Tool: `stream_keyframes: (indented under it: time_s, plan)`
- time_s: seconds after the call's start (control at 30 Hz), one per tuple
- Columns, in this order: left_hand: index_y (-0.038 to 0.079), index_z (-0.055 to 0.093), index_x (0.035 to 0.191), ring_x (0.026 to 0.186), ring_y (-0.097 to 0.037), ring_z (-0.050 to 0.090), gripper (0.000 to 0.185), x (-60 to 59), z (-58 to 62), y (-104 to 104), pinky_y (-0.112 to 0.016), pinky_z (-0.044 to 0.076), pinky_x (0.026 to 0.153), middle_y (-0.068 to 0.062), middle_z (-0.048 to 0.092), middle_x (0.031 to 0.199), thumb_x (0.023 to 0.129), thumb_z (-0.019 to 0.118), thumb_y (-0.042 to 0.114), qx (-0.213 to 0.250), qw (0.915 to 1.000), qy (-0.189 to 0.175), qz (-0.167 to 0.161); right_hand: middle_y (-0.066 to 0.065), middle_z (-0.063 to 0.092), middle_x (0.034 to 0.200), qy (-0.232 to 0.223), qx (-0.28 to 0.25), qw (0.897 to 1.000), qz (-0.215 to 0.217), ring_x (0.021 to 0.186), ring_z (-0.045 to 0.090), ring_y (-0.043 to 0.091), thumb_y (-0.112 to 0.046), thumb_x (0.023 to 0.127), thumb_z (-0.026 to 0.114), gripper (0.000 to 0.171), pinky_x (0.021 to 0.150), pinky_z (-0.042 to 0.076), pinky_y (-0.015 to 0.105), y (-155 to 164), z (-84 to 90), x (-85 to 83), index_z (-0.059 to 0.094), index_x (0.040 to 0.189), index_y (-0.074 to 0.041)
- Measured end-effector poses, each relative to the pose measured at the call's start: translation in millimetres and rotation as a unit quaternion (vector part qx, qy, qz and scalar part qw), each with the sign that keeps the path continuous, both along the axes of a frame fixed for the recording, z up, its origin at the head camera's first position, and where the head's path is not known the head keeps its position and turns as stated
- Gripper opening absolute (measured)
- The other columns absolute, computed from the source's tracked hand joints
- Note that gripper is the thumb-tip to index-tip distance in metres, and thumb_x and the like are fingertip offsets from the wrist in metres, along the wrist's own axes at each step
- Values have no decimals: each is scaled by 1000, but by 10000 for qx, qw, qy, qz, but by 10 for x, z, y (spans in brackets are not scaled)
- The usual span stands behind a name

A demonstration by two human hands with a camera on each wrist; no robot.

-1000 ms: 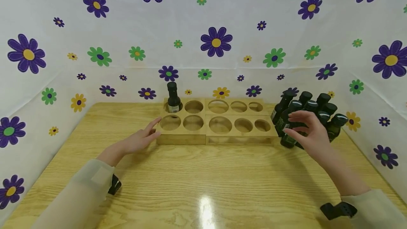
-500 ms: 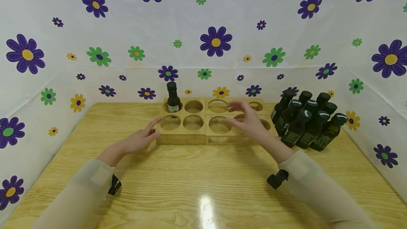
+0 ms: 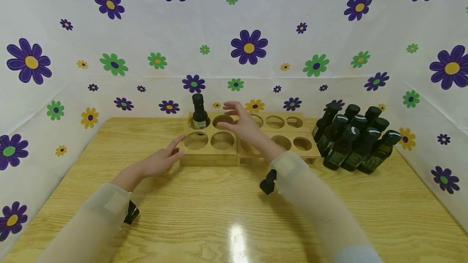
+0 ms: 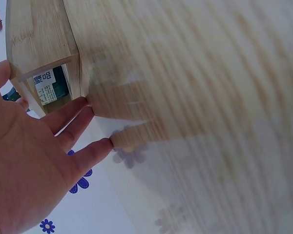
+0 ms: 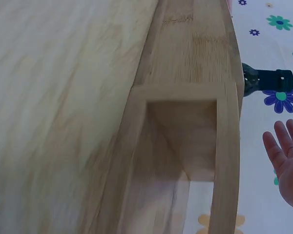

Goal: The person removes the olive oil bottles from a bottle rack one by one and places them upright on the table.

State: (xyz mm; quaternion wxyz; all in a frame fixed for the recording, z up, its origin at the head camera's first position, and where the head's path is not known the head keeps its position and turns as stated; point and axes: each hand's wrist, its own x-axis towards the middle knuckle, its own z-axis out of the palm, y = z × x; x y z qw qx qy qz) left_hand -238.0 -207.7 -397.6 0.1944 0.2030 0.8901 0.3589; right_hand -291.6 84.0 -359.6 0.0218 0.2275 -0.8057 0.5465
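Observation:
A two-piece wooden rack with round holes stands at the back of the table. One dark bottle stands upright in its far left hole. My left hand lies open on the table, fingertips against the rack's front left corner; the left wrist view shows that hand beside the rack and the bottle label through the side opening. My right hand hovers open over the rack's middle, just right of the bottle, holding nothing. The right wrist view shows the rack's end, the bottle neck and my fingers.
Several dark bottles with black caps stand clustered at the right end of the rack. The wooden table is walled on three sides by a flowered white sheet. The rack's other holes are empty.
My right hand has swept left from the bottle cluster across the rack to beside the standing bottle, empty all the way. The left hand has stayed put.

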Motion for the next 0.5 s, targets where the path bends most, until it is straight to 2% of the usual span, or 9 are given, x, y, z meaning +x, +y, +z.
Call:
stream_keyframes:
  time_s: [0.13, 0.27, 0.5]
  plan:
    - [20, -1, 157, 132, -54, 31, 68, -11, 2, 4, -65, 21, 106, -38, 28, 147, 105, 32, 47, -2, 10000, 12, 33, 17, 44, 142, -190, 51, 9998, 97, 127, 46, 34, -13, 90, 71, 65, 99, 44, 43, -193, 0, -130, 36, 143, -3]
    - [21, -2, 157, 132, -55, 30, 69, -11, 15, 6, -66, 21, 106, -38, 28, 147, 104, 31, 50, 12, 10000, 1, 36, 15, 44, 143, -172, 320, 9993, 95, 127, 47, 29, -15, 92, 70, 64, 99, 44, 41, -351, -16, -249, 35, 144, -6]
    - [20, -3, 157, 131, -56, 30, 71, 1, 17, -14, -67, 21, 105, -39, 28, 146, 104, 31, 52, -33, 10000, 35, 1, 14, 41, 147, -288, 514, 9983, 44, 132, 43, 28, -7, 93, 67, 62, 104, 39, 42, -569, -56, -371, 33, 145, -6]
